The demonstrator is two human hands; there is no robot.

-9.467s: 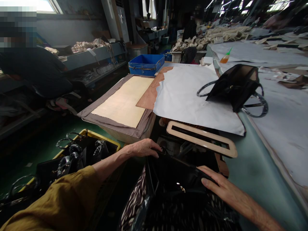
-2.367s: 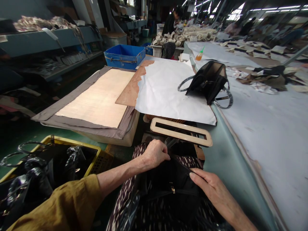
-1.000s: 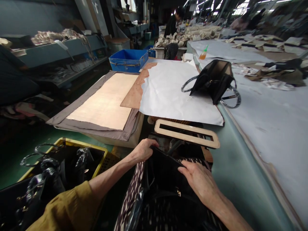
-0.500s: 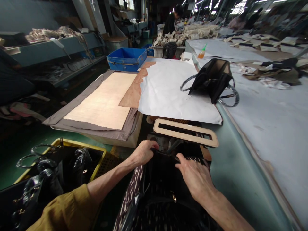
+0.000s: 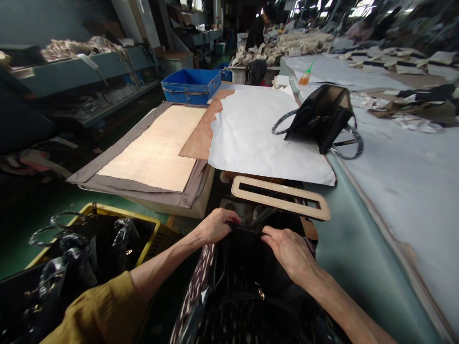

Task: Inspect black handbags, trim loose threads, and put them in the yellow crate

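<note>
A black handbag with a gold-coloured clasp lies before me at the bottom middle, its lower part dark against my patterned clothing. My left hand pinches the far edge of the bag at its left side. On the same edge, further right, my right hand grips with thumb and fingers closed. The stretch of edge between the two hands runs nearly straight. Just beyond them sits a flat pale frame with rounded ends and a long slot. Dark machine parts beneath it are hard to make out.
To the left, a yellow crate holds several black bags with wrapped handles. Another black handbag stands on the white sheet. A blue bin and a glue bottle are further back. A person stands in the distance.
My view has shifted slightly, so the surroundings appear a little further right. Both hands keep hold of the bag's edge; the right hand's fingers lie slightly flatter along it.
</note>
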